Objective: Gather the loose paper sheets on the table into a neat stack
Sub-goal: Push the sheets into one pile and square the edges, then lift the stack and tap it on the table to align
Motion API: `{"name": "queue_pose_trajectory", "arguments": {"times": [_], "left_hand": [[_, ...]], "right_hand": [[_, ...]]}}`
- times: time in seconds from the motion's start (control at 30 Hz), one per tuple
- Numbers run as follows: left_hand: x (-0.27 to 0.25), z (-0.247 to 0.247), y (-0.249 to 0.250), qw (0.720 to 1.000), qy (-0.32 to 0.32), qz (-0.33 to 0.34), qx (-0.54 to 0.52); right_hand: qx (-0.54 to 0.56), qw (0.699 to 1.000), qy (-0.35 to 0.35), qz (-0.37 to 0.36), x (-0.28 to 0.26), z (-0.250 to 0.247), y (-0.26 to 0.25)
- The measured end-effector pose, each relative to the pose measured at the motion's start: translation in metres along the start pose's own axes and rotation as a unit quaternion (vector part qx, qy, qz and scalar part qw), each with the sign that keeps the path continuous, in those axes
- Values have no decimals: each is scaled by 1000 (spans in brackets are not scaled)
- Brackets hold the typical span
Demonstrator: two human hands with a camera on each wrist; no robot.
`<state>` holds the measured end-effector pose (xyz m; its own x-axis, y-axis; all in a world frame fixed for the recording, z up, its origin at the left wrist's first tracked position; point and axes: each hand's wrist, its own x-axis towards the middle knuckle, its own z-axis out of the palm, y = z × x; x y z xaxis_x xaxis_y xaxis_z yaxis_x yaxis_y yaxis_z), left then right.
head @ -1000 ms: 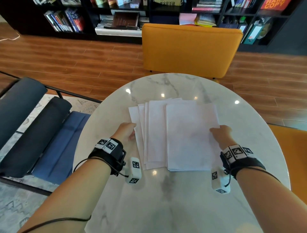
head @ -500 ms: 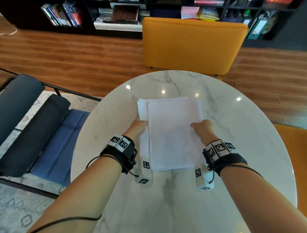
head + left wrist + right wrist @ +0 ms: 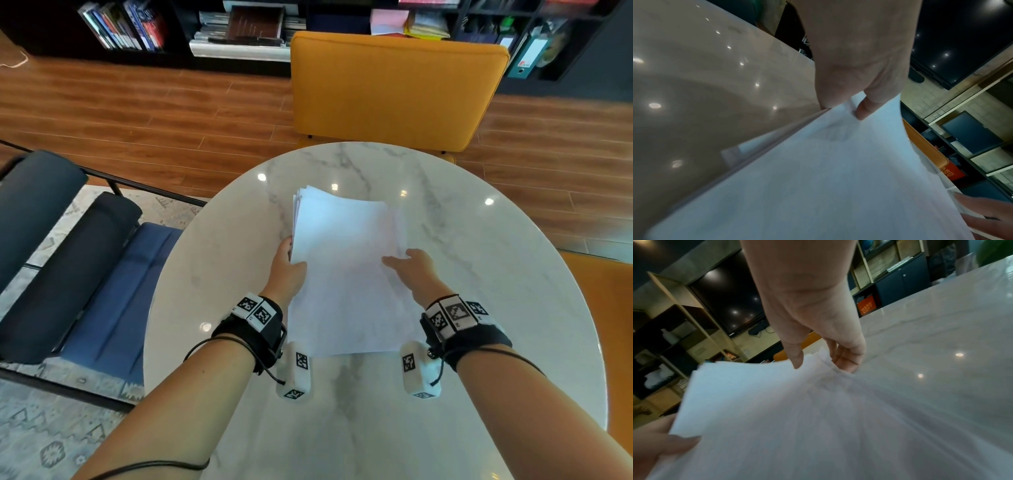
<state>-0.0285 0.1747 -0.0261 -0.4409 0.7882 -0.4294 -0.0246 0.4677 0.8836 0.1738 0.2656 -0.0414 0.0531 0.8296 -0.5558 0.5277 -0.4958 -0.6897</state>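
Head view first: we see the paper sheets (image 3: 346,274) pulled together in one pile in the middle of the round marble table (image 3: 496,274). Our left hand (image 3: 286,270) holds the left side of the pile, with the thumb on top and the other fingers hidden under the paper. Our right hand (image 3: 412,270) holds the right side, thumb lying on the top sheet. The far edges of the sheets do not line up; a few stick out a little at the far left corner. An orange chair (image 3: 394,92) stands just past the far side of the table, and a blue bench (image 3: 102,291) sits to our left. Left wrist view: our left hand (image 3: 857,56) pinches the pile (image 3: 828,178), and we can see the thumb pressing down on the top sheet while the sheet edges show as thin lines beside it. Fingers (image 3: 988,216) of our other hand peek in at the bottom right corner. Right wrist view: our right hand (image 3: 813,318) grips the pile (image 3: 797,418) with the thumb on top and curled fingers (image 3: 846,360) under the side edge, where the sheets fan out a bit
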Motion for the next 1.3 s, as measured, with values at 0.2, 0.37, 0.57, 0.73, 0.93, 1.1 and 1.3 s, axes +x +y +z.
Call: {"name": "queue_pose_trajectory", "arguments": {"times": [0.2,0.37,0.57,0.73,0.93,1.1,1.3], "left_hand": [[-20,-2,5,997,-22,53,-46],[-38,-10,24,992,-18,106,-60],[-65,-13,50,975,43,200,-83],[-93,-8,51,965,62,233,-107],[-115,-6,47,962,68,246,-101],[-119,-7,58,957,77,263,-94],[-124,-19,77,918,153,363,-54]], "right_hand": [[172,984,-1,-40,-2,-16,19],[293,941,-104,-132,-31,-32,8],[359,903,-68,-228,-75,-42,-26],[342,900,-47,-266,-107,-47,-24],[327,906,-32,-267,-123,-50,-19],[310,909,-41,-276,-131,-51,-27],[318,894,-30,-315,-138,-63,-43]]}}
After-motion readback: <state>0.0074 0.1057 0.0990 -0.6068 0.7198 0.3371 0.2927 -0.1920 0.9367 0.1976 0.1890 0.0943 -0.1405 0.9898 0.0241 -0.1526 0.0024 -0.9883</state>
